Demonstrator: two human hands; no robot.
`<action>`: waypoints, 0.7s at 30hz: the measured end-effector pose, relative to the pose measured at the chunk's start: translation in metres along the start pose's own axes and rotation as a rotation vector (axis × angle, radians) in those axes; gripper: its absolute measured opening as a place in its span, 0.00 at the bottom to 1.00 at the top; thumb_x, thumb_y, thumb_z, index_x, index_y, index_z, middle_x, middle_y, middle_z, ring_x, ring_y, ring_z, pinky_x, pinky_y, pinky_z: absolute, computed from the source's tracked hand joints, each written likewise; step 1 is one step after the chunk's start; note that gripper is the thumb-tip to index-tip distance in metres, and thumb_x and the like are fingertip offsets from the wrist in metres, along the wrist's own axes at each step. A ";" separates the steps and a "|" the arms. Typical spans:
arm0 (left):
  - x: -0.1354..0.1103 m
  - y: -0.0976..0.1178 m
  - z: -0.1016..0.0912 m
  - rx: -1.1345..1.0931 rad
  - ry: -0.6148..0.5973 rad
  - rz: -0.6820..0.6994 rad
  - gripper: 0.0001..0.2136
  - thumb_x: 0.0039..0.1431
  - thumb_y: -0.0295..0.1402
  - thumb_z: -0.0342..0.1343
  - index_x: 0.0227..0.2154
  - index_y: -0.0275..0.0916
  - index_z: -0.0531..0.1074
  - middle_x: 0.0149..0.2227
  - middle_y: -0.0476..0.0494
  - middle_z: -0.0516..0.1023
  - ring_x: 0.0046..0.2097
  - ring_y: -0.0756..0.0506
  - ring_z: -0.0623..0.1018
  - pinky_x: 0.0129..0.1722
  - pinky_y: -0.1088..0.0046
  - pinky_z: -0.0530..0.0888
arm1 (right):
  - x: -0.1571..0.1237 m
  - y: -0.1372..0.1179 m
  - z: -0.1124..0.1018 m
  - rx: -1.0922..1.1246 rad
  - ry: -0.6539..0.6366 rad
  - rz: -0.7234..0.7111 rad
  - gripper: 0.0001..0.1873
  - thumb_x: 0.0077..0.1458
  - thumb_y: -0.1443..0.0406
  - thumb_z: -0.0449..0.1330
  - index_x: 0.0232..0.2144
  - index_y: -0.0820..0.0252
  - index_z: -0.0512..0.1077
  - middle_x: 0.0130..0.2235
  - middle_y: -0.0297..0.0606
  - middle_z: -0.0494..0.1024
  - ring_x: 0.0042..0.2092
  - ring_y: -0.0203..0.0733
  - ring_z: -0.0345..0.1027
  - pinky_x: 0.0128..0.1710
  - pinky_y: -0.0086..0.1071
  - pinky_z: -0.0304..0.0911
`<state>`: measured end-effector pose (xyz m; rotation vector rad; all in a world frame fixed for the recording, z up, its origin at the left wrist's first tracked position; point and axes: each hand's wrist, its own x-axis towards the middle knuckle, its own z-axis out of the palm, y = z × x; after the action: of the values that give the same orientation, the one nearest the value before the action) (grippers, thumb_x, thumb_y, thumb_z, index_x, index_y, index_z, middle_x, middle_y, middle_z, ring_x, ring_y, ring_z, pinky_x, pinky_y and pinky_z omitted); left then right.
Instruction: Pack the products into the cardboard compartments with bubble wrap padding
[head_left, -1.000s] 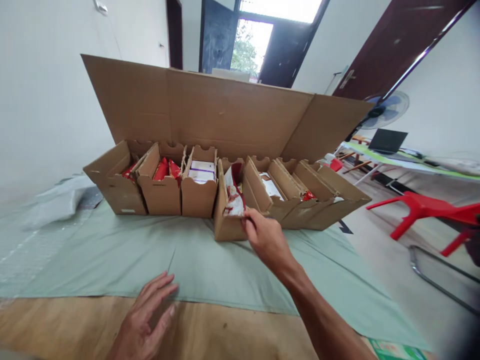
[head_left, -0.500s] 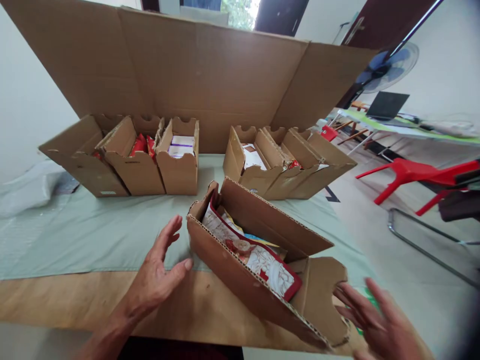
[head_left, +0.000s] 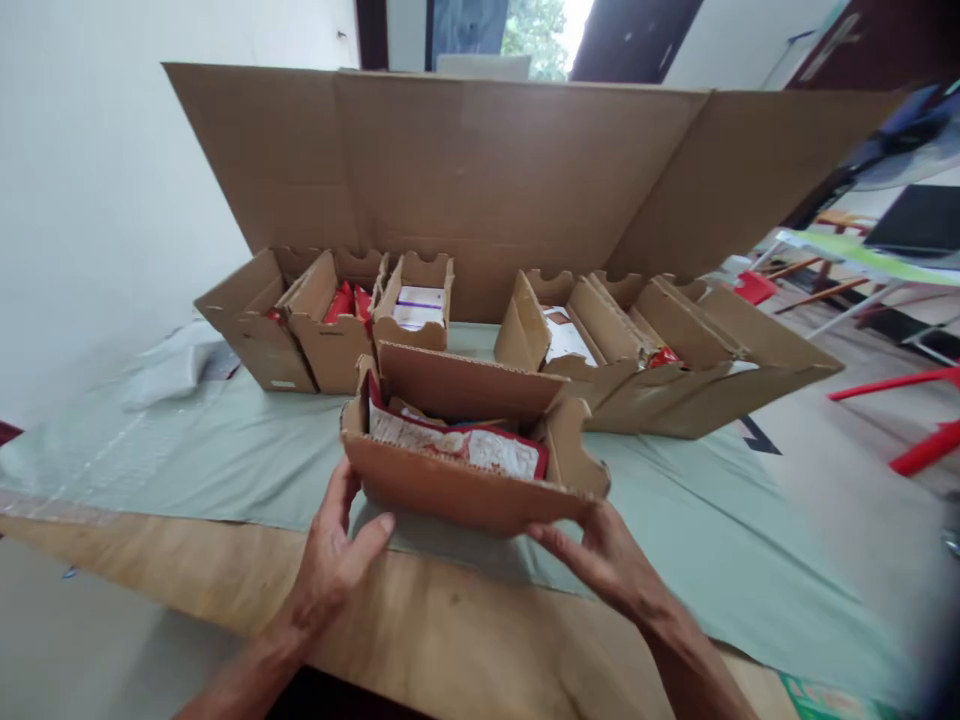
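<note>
Over the near middle of the green cloth [head_left: 675,550], here is the open-topped cardboard bin [head_left: 450,500], set crosswise, its long axis running left to right, the right end angled slightly nearer. It lies just beyond the fingers and between the two hands, neither clearly closer. And the left hand [head_left: 330,555] is up at the left end, fingertips by the lower corner, thumb spread away from the near side: an open hand. Over at the right end, the right hand [head_left: 611,560] has its thumb along the lower near edge, other fingers partly hidden; whether they grip, one cannot tell. Inside, a red-edged packet [head_left: 495,452] lies lengthwise. Farther off, the row of bins [head_left: 326,355] parts around a gap.
</note>
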<state>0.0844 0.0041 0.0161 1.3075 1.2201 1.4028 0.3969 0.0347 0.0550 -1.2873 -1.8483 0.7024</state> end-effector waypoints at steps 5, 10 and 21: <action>0.035 -0.008 -0.002 0.037 0.024 -0.009 0.38 0.61 0.35 0.60 0.71 0.41 0.50 0.71 0.34 0.60 0.72 0.36 0.59 0.72 0.51 0.55 | 0.039 0.006 0.022 0.071 0.029 0.079 0.31 0.56 0.42 0.63 0.50 0.60 0.73 0.48 0.50 0.83 0.47 0.56 0.80 0.47 0.44 0.77; 0.033 -0.008 -0.002 0.048 -0.022 0.033 0.39 0.60 0.34 0.59 0.72 0.39 0.48 0.73 0.34 0.55 0.74 0.36 0.56 0.74 0.50 0.51 | 0.018 0.005 0.032 0.027 0.130 0.192 0.25 0.54 0.44 0.64 0.40 0.58 0.74 0.38 0.47 0.85 0.40 0.54 0.82 0.39 0.40 0.78; 0.050 0.008 -0.003 0.094 -0.095 0.035 0.45 0.53 0.30 0.59 0.73 0.38 0.47 0.74 0.34 0.55 0.73 0.33 0.57 0.73 0.46 0.53 | 0.033 0.017 0.028 -0.191 0.168 0.314 0.27 0.47 0.41 0.63 0.40 0.53 0.74 0.37 0.47 0.86 0.40 0.62 0.82 0.36 0.46 0.78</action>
<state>0.0767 0.0517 0.0330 1.4506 1.2171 1.3057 0.3759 0.0706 0.0354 -1.7312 -1.6243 0.5672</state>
